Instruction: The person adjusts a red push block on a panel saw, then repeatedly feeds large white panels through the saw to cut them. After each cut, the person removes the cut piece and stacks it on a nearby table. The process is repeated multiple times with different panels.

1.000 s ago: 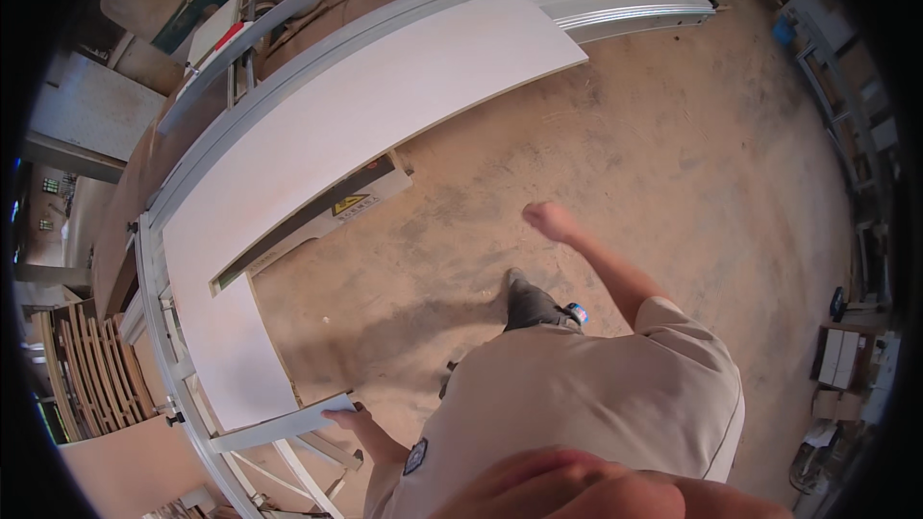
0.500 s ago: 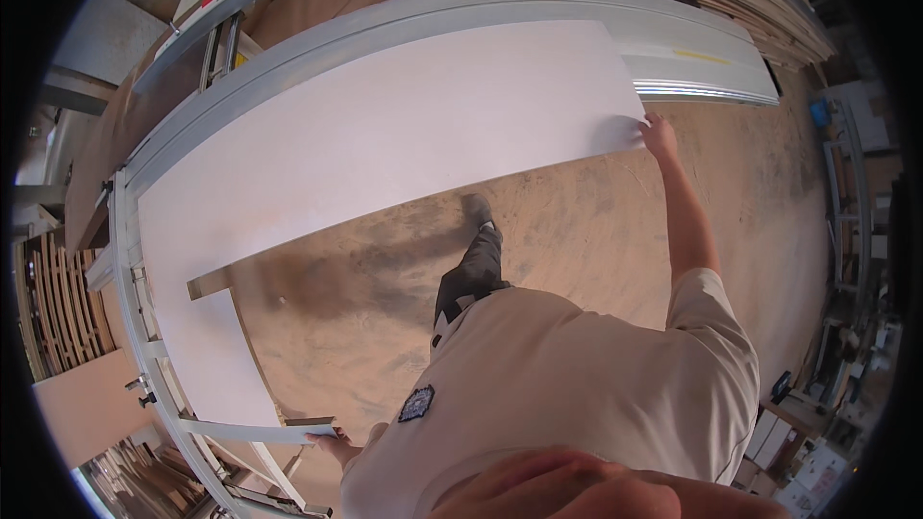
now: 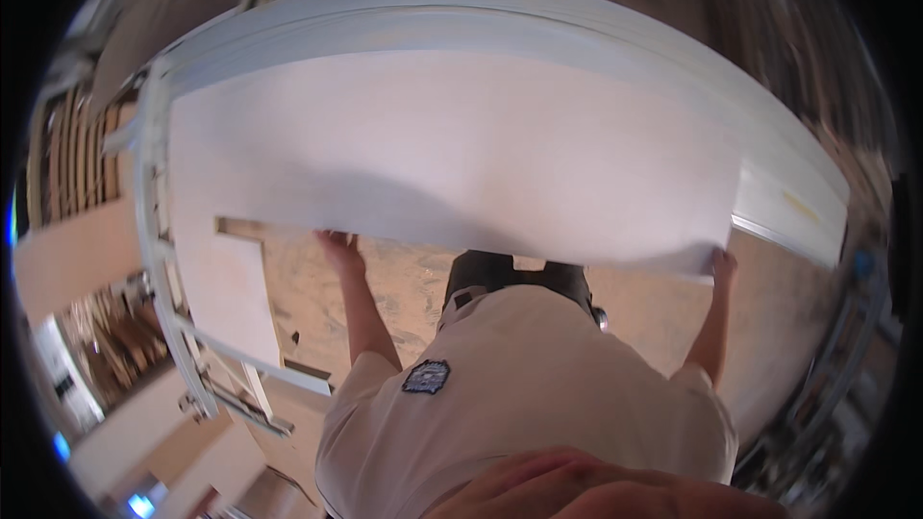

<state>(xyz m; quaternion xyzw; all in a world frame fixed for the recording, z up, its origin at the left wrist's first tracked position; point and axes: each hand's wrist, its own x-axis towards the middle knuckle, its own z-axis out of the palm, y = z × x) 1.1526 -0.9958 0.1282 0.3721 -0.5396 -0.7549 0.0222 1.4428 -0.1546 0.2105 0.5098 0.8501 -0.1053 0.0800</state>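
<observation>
Left hand (image 3: 340,252) has moved from the metal strip (image 3: 288,374) to the near edge of the white panel (image 3: 461,144), which rests on the tabletop (image 3: 788,197); that hand's openness and grip are too blurred to tell. Right hand (image 3: 724,267) curls closed around the panel's right corner. Uneven lifting could crack the narrow left leg (image 3: 227,293).

A beige shirt (image 3: 538,375) with short, loose sleeves (image 3: 358,373) bears a dark blue patch (image 3: 426,377) with paler markings at the left chest, above black trousers (image 3: 476,272); left hand (image 3: 338,247) and right hand (image 3: 723,266) are bare.
</observation>
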